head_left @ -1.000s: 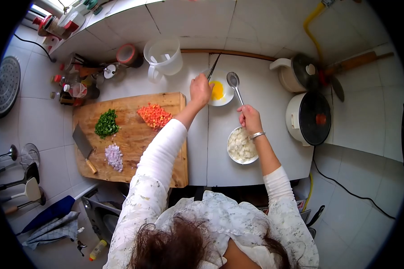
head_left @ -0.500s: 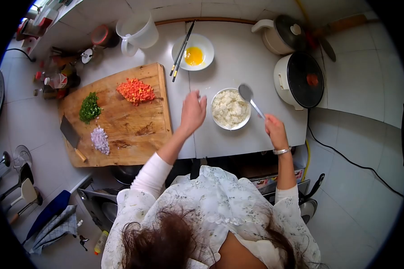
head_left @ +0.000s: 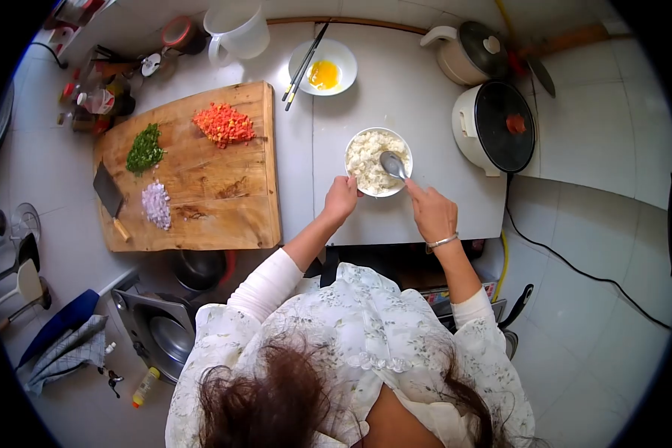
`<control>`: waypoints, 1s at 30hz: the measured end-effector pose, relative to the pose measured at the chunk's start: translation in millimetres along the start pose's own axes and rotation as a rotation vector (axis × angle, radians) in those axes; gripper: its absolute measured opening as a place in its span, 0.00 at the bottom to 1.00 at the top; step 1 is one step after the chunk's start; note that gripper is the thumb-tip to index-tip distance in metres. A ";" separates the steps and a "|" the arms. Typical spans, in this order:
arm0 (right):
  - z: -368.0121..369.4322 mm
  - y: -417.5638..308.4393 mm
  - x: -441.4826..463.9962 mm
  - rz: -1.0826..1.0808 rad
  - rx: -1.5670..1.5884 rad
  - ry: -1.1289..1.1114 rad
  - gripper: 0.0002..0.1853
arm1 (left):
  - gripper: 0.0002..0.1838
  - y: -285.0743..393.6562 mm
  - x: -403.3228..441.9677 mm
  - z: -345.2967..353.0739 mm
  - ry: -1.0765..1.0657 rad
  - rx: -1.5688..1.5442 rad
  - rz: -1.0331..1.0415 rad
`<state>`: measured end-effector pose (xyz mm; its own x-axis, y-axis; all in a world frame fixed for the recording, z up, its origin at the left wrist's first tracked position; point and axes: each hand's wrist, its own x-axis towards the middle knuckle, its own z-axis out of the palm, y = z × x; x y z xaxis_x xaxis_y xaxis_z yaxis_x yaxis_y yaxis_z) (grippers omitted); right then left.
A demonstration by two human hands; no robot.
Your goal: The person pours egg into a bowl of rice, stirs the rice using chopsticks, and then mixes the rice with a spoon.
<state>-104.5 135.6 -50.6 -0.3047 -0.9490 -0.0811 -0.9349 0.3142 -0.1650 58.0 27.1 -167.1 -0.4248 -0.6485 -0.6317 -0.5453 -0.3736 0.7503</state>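
A person's bare left hand has come away from the egg and now holds the near left edge of a round white bowl, its fingers partly curled; how firm the hold is, I cannot tell. The bowl stands on the grey-white worktop, just beyond and between both hands, filled with clumpy white cooked rice.

The right hand is closed round the handle of a silver metal spoon. Half a second ago that spoon was over the bowl's right edge; now its head is down on the rice. So the bowl is steadied and the spoon is at work.

Well beyond the left hand, a shallow white dish holds bright yellow egg, with dark slender chopsticks resting across its left side, let go of.
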 end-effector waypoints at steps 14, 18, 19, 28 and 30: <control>-0.2 -0.5 57.2 0.143 0.181 -0.373 0.13 | 0.24 15.2 -8.2 2.9 0.089 -0.014 -0.044; -31.1 0.6 42.8 0.270 0.315 -0.440 0.14 | 0.24 9.3 -6.2 1.9 0.069 -0.071 -0.031; -22.6 -2.0 35.2 0.253 0.302 -0.430 0.13 | 0.24 9.6 -5.0 2.8 0.075 -0.070 -0.045; 3.7 -16.5 50.4 0.150 0.082 -0.363 0.13 | 0.21 9.9 -2.0 1.3 0.025 0.009 -0.094; -14.2 -6.2 51.1 0.241 0.268 -0.354 0.14 | 0.22 5.4 0.9 1.1 0.029 -0.015 -0.087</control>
<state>-116.9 84.8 -39.8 -0.3824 -0.7961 -0.4690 -0.7514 0.5633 -0.3435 53.8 25.2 -163.8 -0.3549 -0.6321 -0.6888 -0.5685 -0.4390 0.6957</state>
